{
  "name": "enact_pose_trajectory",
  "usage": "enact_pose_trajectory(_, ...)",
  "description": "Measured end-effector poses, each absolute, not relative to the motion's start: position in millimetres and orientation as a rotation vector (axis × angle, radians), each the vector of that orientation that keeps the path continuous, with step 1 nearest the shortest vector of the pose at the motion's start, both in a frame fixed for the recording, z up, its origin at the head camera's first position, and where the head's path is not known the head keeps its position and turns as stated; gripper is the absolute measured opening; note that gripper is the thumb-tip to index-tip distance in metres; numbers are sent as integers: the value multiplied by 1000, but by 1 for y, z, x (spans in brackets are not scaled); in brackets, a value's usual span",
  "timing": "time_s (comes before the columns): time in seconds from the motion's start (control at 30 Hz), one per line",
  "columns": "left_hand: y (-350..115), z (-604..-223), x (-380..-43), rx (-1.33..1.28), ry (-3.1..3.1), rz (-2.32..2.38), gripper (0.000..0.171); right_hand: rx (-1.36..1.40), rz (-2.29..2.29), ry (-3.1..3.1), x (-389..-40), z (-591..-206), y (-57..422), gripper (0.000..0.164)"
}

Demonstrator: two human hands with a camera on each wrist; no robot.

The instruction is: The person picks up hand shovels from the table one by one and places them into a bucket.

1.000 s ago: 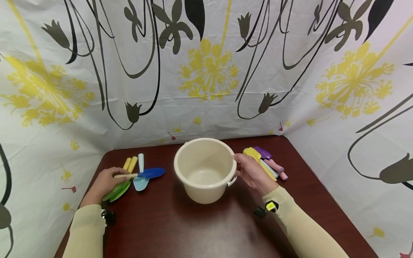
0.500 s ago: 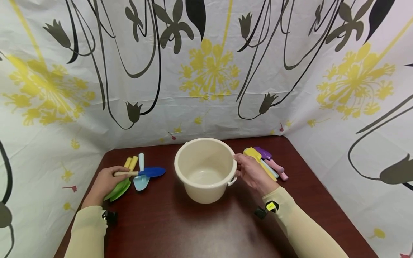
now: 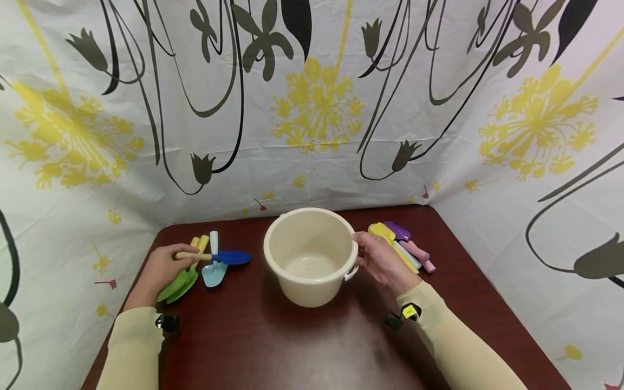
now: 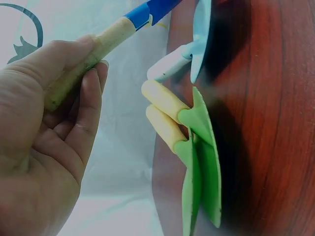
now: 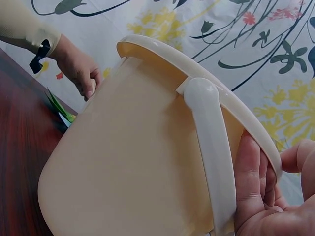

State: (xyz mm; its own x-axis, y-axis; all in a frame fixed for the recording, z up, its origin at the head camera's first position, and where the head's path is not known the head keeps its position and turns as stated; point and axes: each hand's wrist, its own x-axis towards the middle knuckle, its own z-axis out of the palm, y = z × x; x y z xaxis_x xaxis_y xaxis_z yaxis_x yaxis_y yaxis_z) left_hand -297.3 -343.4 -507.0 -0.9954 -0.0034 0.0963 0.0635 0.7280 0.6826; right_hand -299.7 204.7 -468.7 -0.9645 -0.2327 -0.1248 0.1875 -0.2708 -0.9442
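Note:
My left hand (image 3: 163, 268) grips the wooden handle (image 4: 110, 42) of a small garden trowel with a blue blade (image 3: 235, 258). In the left wrist view the thumb lies along the top of the handle and the fingers curl beneath it, above the other trowels. A light blue trowel (image 3: 213, 274) and two green trowels with yellow handles (image 4: 165, 103) lie below and beside that hand. My right hand (image 3: 382, 260) holds the rim of a cream plastic bucket (image 3: 307, 292), thumb on one side and fingers under the lip. The bucket's inside shows nothing in it.
Right of the bucket, behind my right hand, lies a bunch of hand tools: a yellow one (image 3: 382, 232), a purple one (image 3: 397, 230) and pink handles (image 3: 414, 252). A white patterned curtain (image 3: 312, 179) surrounds the dark wooden table (image 3: 292, 352). The bucket's handle (image 5: 211, 147) hangs down its side.
My left hand has risen slightly and shifted a little right, lifting the blue trowel's handle end. The right hand and the bucket have stayed in place.

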Motion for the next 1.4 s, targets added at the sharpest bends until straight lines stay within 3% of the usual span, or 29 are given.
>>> enact_pose_trajectory(1.4,-312,-443,-282,-203,-2811,-1013,23,-84,-2316,1689,-301,-471,205,27)
